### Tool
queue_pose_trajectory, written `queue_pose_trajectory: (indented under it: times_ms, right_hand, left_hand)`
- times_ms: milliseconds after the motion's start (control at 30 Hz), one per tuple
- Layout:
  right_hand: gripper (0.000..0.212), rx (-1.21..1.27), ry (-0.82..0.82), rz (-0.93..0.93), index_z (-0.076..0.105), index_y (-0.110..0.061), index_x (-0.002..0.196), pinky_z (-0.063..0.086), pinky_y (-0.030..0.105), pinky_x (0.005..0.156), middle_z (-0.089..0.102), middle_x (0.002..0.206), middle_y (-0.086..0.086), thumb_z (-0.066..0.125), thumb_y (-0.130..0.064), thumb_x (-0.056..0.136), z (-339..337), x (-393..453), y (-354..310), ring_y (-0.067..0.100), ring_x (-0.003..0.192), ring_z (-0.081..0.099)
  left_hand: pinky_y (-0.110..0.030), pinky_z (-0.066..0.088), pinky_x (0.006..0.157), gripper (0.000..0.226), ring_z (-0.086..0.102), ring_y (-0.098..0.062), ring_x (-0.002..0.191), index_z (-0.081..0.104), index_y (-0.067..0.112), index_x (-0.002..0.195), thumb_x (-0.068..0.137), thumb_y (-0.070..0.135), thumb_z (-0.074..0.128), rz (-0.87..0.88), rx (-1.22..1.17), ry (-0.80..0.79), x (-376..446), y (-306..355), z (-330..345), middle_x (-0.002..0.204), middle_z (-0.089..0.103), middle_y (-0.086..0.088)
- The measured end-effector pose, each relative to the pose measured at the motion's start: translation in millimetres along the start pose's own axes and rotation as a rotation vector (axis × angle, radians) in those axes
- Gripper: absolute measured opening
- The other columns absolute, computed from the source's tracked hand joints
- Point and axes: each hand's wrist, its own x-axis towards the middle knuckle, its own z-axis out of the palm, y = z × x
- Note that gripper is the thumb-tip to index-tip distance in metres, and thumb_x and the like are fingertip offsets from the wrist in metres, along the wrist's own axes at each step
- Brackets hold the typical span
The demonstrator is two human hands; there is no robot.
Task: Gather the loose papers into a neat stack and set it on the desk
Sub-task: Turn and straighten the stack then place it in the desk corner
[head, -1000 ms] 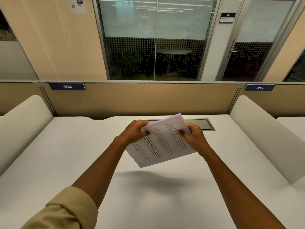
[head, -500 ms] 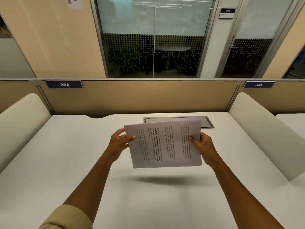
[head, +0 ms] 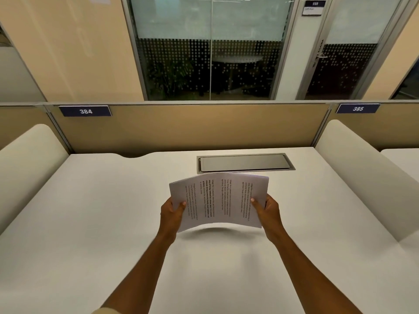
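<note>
A stack of white printed papers (head: 218, 200) hangs just above the white desk (head: 95, 223), bowed upward in the middle, with its text running sideways. My left hand (head: 172, 214) grips the stack's left edge, thumb on top. My right hand (head: 268, 211) grips the right edge the same way. The sheets look closely aligned, with a slight offset at the left corner. A thin shadow lies on the desk right under the stack's near edge.
A grey cable hatch (head: 246, 162) is set into the desk just beyond the papers. A tan partition (head: 188, 128) closes the back. Cream padded dividers stand at the left (head: 29, 164) and at the right (head: 362, 177).
The stack turned from tilted to level, then dropped close to the desk and bowed upward. Both hands moved down with it and shifted to its side edges.
</note>
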Motion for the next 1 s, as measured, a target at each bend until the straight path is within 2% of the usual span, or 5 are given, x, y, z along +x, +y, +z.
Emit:
queue_pose_trajectory:
  times_ms: [200, 467, 600, 833, 1000]
  right_hand:
    - [0.028, 0.019, 0.012, 0.026, 0.055, -0.018, 0.124, 0.054, 0.022, 0.069, 0.067, 0.105, 0.002, 0.056, -0.018, 0.096, 5.1, -3.8, 10.3, 0.02, 0.094, 0.066]
    - [0.033, 0.051, 0.019, 0.103, 0.051, -0.018, 0.128, 0.049, 0.032, 0.089, 0.064, 0.115, 0.005, 0.056, -0.011, 0.096, 9.4, -15.9, 38.3, 0.024, 0.108, 0.059]
    - [0.036, 0.035, 0.022, 0.107, 0.05, -0.018, 0.132, 0.051, 0.037, 0.093, 0.063, 0.119, 0.007, 0.055, -0.012, 0.096, 11.3, -11.2, 40.6, 0.026, 0.112, 0.059]
    - [0.038, 0.008, 0.031, 0.096, 0.048, -0.019, 0.134, 0.051, 0.041, 0.094, 0.062, 0.12, 0.006, 0.053, -0.013, 0.097, 13.9, -8.3, 36.1, 0.026, 0.111, 0.058]
    - [0.039, -0.019, 0.022, 0.117, 0.047, -0.02, 0.135, 0.051, 0.041, 0.096, 0.061, 0.122, 0.006, 0.053, -0.014, 0.097, 14.5, -10.4, 42.0, 0.026, 0.114, 0.058]
  left_hand:
    - [-0.04, 0.058, 0.082, 0.025, 0.066, -0.026, 0.1, 0.057, 0.011, 0.123, 0.098, 0.011, 0.053, 0.017, 0.048, 0.01, -4.4, -10.3, -4.2, 0.112, 0.067, -0.009]
    - [-0.032, 0.058, 0.082, 0.031, 0.064, -0.023, 0.106, 0.053, 0.015, 0.128, 0.097, 0.013, 0.054, 0.013, 0.146, 0.003, -16.0, -32.7, -8.7, 0.115, 0.065, -0.007]
    - [-0.041, 0.057, 0.089, 0.035, 0.062, -0.026, 0.11, 0.051, 0.015, 0.133, 0.098, 0.013, 0.052, 0.008, 0.168, -0.001, -13.3, -35.6, -9.4, 0.12, 0.064, -0.008]
    - [-0.045, 0.058, 0.088, 0.036, 0.062, -0.028, 0.108, 0.048, 0.015, 0.134, 0.098, 0.013, 0.051, 0.022, 0.174, 0.006, -9.5, -30.9, -9.5, 0.12, 0.062, -0.01]
    - [-0.038, 0.058, 0.086, 0.033, 0.062, -0.027, 0.109, 0.05, 0.016, 0.131, 0.098, 0.012, 0.051, 0.015, 0.184, -0.015, -11.8, -34.6, -11.5, 0.118, 0.063, -0.009]
